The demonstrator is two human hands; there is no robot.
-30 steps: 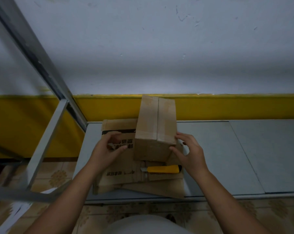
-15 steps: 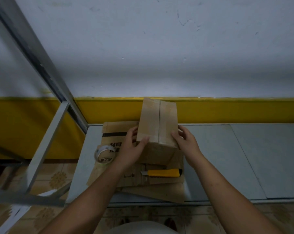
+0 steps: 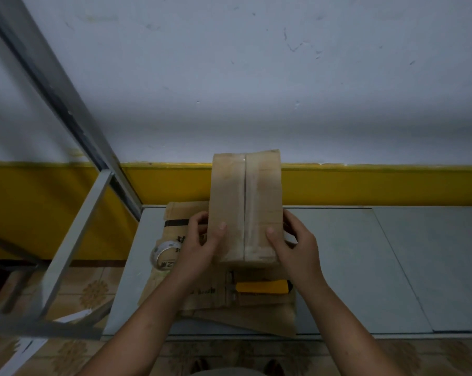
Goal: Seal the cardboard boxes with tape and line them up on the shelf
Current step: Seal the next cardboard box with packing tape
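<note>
A brown cardboard box (image 3: 245,202) with clear tape along its centre seam is held up above the grey shelf (image 3: 351,267). My left hand (image 3: 199,248) grips its left side with the thumb on top. My right hand (image 3: 294,245) grips its right side the same way. A roll of clear tape (image 3: 163,255) lies on flattened cardboard (image 3: 256,318) just left of my left hand. A yellow utility knife (image 3: 260,287) lies on the flattened cardboard below the box.
A metal rack post and brace (image 3: 74,213) run diagonally at the left. Behind the shelf is a wall with a yellow band (image 3: 378,185). The shelf's right part shows bare grey panels. Tiled floor (image 3: 93,291) lies below the shelf's left edge.
My left hand left the tape roll on the flattened cardboard and took hold of the box's left side. Both hands have raised the box toward the camera.
</note>
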